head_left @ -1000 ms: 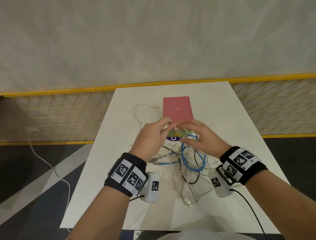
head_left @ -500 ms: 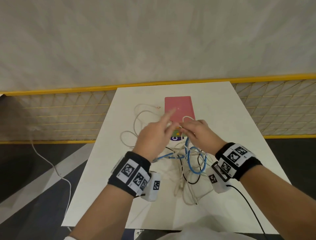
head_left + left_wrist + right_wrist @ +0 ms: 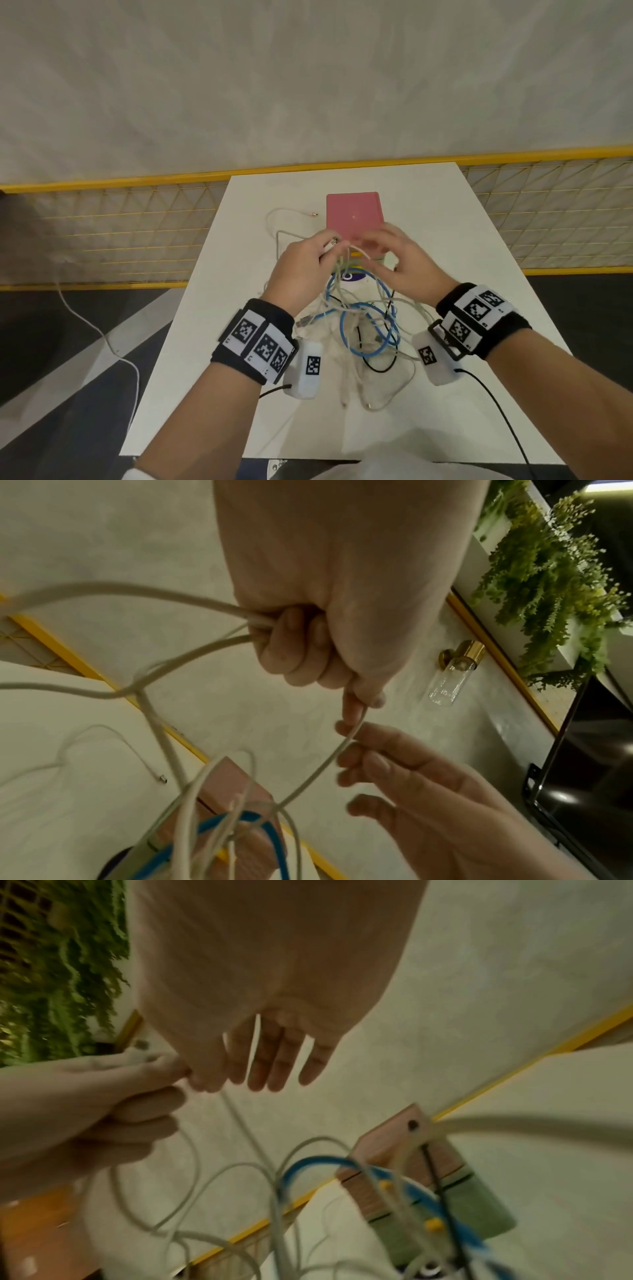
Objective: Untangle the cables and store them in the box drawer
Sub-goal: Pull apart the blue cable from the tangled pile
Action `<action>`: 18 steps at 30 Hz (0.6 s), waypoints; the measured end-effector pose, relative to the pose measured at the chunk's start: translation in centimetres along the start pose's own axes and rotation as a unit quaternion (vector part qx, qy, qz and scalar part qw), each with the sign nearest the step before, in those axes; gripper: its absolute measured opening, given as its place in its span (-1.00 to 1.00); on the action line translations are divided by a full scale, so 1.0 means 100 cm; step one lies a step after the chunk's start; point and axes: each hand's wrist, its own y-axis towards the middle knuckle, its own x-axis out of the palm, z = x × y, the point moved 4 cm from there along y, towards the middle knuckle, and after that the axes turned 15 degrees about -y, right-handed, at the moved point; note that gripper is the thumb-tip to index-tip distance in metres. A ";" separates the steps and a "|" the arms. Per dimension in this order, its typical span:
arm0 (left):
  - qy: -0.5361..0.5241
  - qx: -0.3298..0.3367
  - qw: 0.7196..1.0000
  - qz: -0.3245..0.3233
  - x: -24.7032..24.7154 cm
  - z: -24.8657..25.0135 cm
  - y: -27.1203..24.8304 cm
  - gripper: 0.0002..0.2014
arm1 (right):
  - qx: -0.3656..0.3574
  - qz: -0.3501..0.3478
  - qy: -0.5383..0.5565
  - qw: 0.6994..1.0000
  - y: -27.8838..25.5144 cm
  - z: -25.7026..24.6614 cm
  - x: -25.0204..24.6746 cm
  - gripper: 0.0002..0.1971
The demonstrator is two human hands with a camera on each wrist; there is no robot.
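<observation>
Head view shows both hands raised over a white bench (image 3: 445, 212), just in front of a small box (image 3: 352, 214) with a pink top and a green lower drawer section. Left hand (image 3: 305, 263) is curled into a fist around several white cables (image 3: 143, 596), and its thumb and forefinger also pinch one thin white strand (image 3: 329, 761); a pale connector sticks out from the top of that fist. Right hand (image 3: 400, 263) has its fingers (image 3: 274, 1058) extended and spread; in the right wrist view its thumb side meets the left hand's fingertips at the strand, but whether it actually grips the strand cannot be told. From the left fist the white cables hang down into a tangle on the bench between the two wrists, knotted together with a blue cable (image 3: 370, 329) and a thin black cable (image 3: 376, 368). One separate white lead (image 3: 284, 214) lies loose on the bench to the left of the box, its metal plug pointing toward the box. Both wrists carry black bands with printed square markers. A yellow mesh fence (image 3: 102, 233) runs behind the bench.
</observation>
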 end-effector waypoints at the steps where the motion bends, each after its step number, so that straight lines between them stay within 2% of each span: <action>1: -0.013 0.009 1.000 0.002 0.001 0.003 0.001 -0.78 | -0.010 -0.029 0.011 0.999 0.002 -0.010 0.008 -0.75; 3: -0.058 0.033 0.997 0.029 -0.002 0.013 0.003 -0.81 | -0.009 -0.069 0.010 0.998 0.003 -0.016 0.027 -0.89; 7: -0.163 0.069 0.975 0.133 -0.035 0.031 0.008 -0.82 | 0.048 -0.117 -0.027 0.992 -0.010 0.010 0.056 -0.82; 9: -0.127 0.068 0.978 0.149 -0.050 0.028 0.009 -0.79 | 0.095 -0.116 -0.038 0.988 -0.017 0.022 0.055 -0.74; 11: -0.064 0.035 0.984 0.161 -0.056 0.015 0.009 -0.85 | 0.120 -0.114 -0.044 0.985 -0.020 0.025 0.048 -0.73; 12: -0.026 0.018 0.985 0.168 -0.057 0.009 0.007 -0.80 | 0.134 -0.115 -0.050 0.983 -0.020 0.025 0.045 -0.74; 13: 0.014 0.014 0.986 0.167 -0.053 0.005 0.004 -0.67 | 0.142 -0.116 -0.059 0.981 -0.020 0.025 0.043 -0.75; 15: 0.050 0.022 0.992 0.110 -0.037 0.003 -0.002 -0.49 | 0.136 -0.113 -0.076 0.981 -0.018 0.020 0.038 -0.76; 18: 0.030 -0.017 0.999 -0.034 0.000 -0.001 -0.008 -0.51 | 0.084 -0.100 -0.102 0.986 -0.015 0.012 0.037 -0.82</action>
